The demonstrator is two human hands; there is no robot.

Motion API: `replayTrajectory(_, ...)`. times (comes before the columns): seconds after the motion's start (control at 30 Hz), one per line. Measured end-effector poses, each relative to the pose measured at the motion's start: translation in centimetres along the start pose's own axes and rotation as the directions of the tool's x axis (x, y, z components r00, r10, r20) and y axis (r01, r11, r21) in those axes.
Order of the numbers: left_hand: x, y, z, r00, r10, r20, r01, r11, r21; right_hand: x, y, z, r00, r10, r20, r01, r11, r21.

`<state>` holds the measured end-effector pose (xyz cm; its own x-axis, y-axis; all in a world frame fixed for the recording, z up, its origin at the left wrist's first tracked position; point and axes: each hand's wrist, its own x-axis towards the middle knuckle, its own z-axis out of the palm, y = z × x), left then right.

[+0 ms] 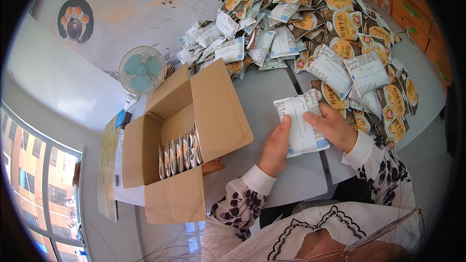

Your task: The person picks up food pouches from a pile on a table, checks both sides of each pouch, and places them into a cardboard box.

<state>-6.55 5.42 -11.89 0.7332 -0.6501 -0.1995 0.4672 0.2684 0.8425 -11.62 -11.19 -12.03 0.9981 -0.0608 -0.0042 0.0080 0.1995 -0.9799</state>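
Note:
Between my two hands is a white printed pouch point(300, 131), its pale side facing up, over the grey table point(251, 174). My left hand point(275, 147) grips its left edge with the thumb on top. On the right edge, my right hand point(335, 125) presses its thumb onto the pouch near the upper corner. To the left stands a cardboard box point(222, 112) with its flaps spread. A row of upright pouches point(180, 153) fills part of the box. A large heap of brown-and-orange and white pouches point(309, 25) covers the table's far side and reaches close to my right hand.
A small fan with teal blades point(142, 69) stands behind the box. Orange-brown cartons point(411, 3) are stacked at the far right. A window point(43, 182) lies at the left, beyond a wood-topped surface point(108, 171). A seam crosses the table near the pouch.

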Motion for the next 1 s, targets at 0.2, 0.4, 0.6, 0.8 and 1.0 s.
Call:
replayTrajectory(0.2,0.5,-0.2,-0.9,0.997,0.079,-0.006,-0.079,0.995,0.057,-0.4,-0.1,0.6,0.993,0.064,0.098,-0.053,0.993,-0.108)
replayTrajectory(0.4,0.6,-1.3,-1.0,0.990,0.104,-0.100,-0.089,0.986,0.143,-0.7,-0.4,0.8,0.989,-0.007,0.148,0.023,0.994,-0.105)
replayTrajectory(0.6,0.4,-0.4,-0.2,0.997,0.069,-0.037,-0.068,0.997,0.022,-0.7,0.4,0.9,0.992,-0.074,0.106,0.081,0.995,-0.064)
replayTrajectory(0.8,0.1,-0.2,-1.5,0.987,-0.092,0.135,0.064,0.979,0.196,-0.1,-0.2,0.3,0.961,-0.179,-0.209,0.214,0.964,0.158)
replayTrajectory(1.0,-0.3,-0.6,-0.6,0.991,0.128,0.033,-0.132,0.979,0.156,-0.3,-0.2,0.2,0.958,-0.209,-0.194,0.230,0.969,0.090)
